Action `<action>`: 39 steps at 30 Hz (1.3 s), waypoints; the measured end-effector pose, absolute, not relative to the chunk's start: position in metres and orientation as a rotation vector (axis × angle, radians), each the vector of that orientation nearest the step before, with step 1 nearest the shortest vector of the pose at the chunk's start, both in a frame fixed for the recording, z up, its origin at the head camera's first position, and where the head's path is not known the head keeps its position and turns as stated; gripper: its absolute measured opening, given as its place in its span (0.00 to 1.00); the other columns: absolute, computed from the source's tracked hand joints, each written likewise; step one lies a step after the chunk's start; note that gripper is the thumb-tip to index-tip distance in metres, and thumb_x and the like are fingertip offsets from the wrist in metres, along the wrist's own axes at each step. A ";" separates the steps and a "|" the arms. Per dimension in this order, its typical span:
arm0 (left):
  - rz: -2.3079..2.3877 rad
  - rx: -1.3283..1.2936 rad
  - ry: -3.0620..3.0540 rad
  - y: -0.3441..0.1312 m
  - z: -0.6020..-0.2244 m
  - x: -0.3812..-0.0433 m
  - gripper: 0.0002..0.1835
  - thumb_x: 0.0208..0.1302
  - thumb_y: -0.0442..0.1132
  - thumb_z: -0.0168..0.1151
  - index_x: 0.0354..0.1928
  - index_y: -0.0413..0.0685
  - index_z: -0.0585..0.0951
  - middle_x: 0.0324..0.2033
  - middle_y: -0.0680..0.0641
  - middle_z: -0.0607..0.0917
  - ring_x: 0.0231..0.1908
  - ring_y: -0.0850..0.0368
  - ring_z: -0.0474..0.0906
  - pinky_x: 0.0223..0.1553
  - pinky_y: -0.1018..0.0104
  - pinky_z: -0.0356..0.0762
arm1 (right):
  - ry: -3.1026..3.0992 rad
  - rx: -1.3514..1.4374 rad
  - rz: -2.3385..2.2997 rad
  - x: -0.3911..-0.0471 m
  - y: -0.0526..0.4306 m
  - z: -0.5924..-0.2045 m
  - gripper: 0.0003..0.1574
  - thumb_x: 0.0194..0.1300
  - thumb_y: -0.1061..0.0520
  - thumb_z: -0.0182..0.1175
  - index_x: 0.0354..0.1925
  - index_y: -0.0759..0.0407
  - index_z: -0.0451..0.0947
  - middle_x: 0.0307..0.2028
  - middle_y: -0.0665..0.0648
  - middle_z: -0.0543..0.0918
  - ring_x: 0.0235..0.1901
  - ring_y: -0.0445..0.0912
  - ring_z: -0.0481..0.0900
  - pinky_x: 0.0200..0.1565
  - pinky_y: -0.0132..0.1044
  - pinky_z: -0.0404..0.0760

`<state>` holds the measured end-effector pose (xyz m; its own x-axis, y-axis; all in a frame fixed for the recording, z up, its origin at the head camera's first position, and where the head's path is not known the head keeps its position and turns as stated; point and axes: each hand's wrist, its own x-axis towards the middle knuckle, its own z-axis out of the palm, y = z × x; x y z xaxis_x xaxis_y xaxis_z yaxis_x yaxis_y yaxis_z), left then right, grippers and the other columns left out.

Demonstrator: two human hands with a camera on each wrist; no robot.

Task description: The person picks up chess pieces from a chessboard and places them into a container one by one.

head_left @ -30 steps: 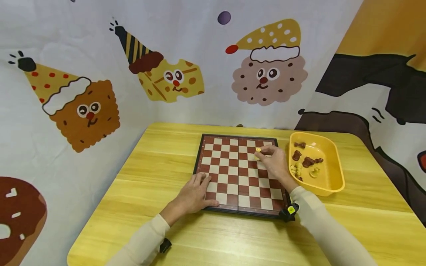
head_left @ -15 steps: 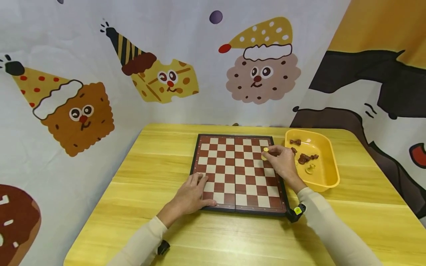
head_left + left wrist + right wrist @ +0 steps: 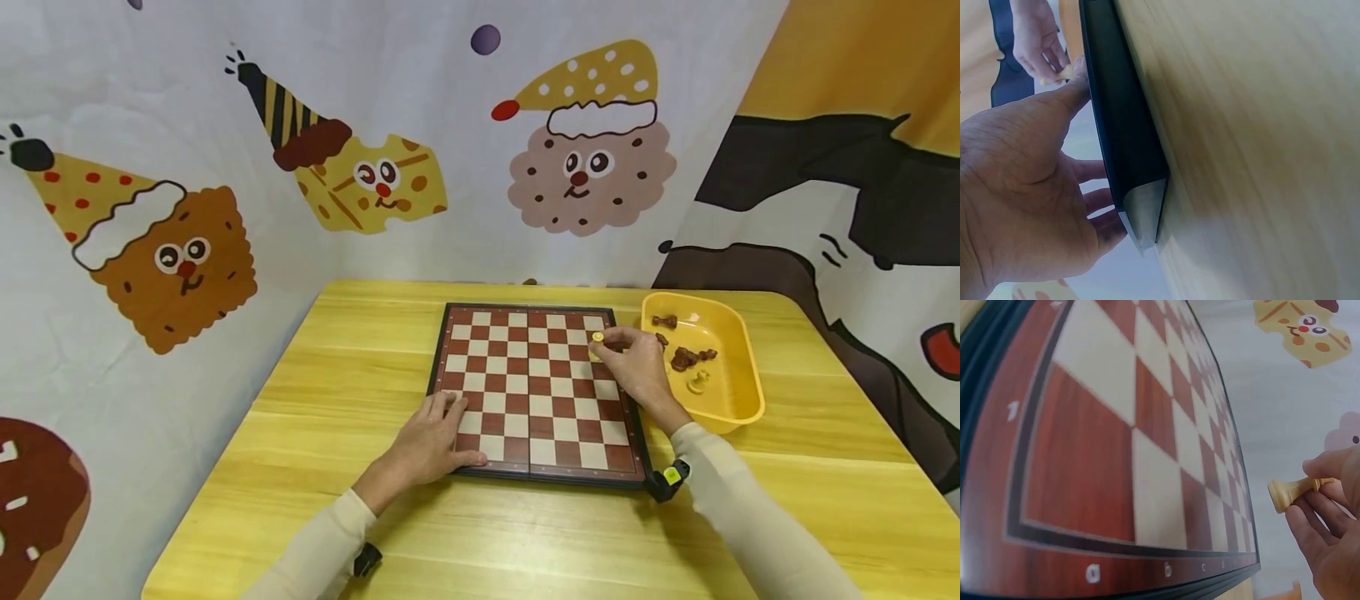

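Observation:
A red-and-cream chessboard (image 3: 517, 406) with a black rim lies on the table. My left hand (image 3: 423, 437) rests on its front left corner; in the left wrist view, the extended thumb and fingers touch the black side (image 3: 1125, 112) of the board. Over the far right part of the board, my right hand (image 3: 633, 362) pinches a cream chess piece (image 3: 597, 338) between thumb and fingers. From the right wrist, the chess piece (image 3: 1291, 492) shows a round base and a narrow waist; the fingers hide its other end.
Right of the board stands a yellow plastic tray (image 3: 752, 367), partly behind my right hand. Inside lie several brown chess pieces (image 3: 684, 359) and a cream chess piece (image 3: 699, 382). A curtain (image 3: 480, 250) with cartoon snacks hangs behind the table's far edge.
Over the first half second, my right hand moved the cream chess piece rightward across the board, then stayed nearly still. My left hand kept its place on the corner. The head view shifted slightly.

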<state>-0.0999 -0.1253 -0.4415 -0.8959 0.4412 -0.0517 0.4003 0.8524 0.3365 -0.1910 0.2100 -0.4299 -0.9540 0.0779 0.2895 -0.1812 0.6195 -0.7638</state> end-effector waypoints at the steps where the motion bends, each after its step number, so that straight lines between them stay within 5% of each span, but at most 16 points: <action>1: 0.486 0.662 2.901 -0.125 -0.442 -0.100 0.52 0.60 0.66 0.68 0.75 0.35 0.65 0.68 0.34 0.65 0.66 0.39 0.62 0.68 0.47 0.65 | -2.550 0.084 1.246 -0.191 0.210 -0.429 0.16 0.64 0.57 0.72 0.45 0.69 0.85 0.40 0.65 0.87 0.41 0.55 0.84 0.36 0.35 0.78; 10: 0.491 0.663 2.905 -0.125 -0.442 -0.100 0.52 0.60 0.65 0.68 0.74 0.35 0.65 0.67 0.35 0.66 0.65 0.40 0.63 0.67 0.48 0.67 | -2.564 0.072 1.213 -0.192 0.211 -0.427 0.17 0.63 0.57 0.72 0.45 0.68 0.85 0.40 0.65 0.87 0.41 0.56 0.84 0.37 0.41 0.79; 19: 0.486 0.676 2.909 -0.125 -0.444 -0.099 0.52 0.60 0.65 0.69 0.74 0.33 0.65 0.67 0.34 0.67 0.65 0.39 0.64 0.66 0.48 0.68 | -2.505 0.070 1.188 -0.193 0.217 -0.421 0.14 0.63 0.58 0.72 0.43 0.67 0.86 0.38 0.64 0.88 0.39 0.55 0.85 0.31 0.25 0.75; 26: 0.467 0.683 2.932 -0.126 -0.445 -0.100 0.52 0.60 0.66 0.68 0.74 0.34 0.65 0.67 0.34 0.66 0.65 0.40 0.64 0.66 0.49 0.68 | -2.510 0.084 1.164 -0.194 0.229 -0.414 0.17 0.66 0.56 0.71 0.45 0.69 0.84 0.40 0.66 0.87 0.42 0.58 0.85 0.37 0.29 0.75; 31: 0.472 0.681 2.934 -0.127 -0.444 -0.100 0.52 0.60 0.65 0.68 0.74 0.34 0.65 0.67 0.34 0.67 0.64 0.40 0.64 0.65 0.48 0.69 | -2.495 0.083 1.196 -0.194 0.240 -0.409 0.17 0.68 0.58 0.69 0.50 0.69 0.84 0.41 0.66 0.87 0.42 0.58 0.85 0.35 0.22 0.74; 39: 0.491 0.679 2.919 -0.127 -0.444 -0.100 0.51 0.60 0.65 0.68 0.74 0.35 0.66 0.67 0.34 0.67 0.65 0.39 0.64 0.65 0.47 0.69 | -2.491 0.064 1.210 -0.192 0.253 -0.406 0.17 0.68 0.58 0.68 0.50 0.69 0.84 0.41 0.66 0.87 0.36 0.41 0.82 0.33 0.19 0.76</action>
<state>-0.0998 -0.1270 -0.4444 -0.8948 0.4456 -0.0279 0.4119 0.8480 0.3335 -0.1917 0.2525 -0.4063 -0.9307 0.1187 0.3459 -0.1985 0.6302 -0.7506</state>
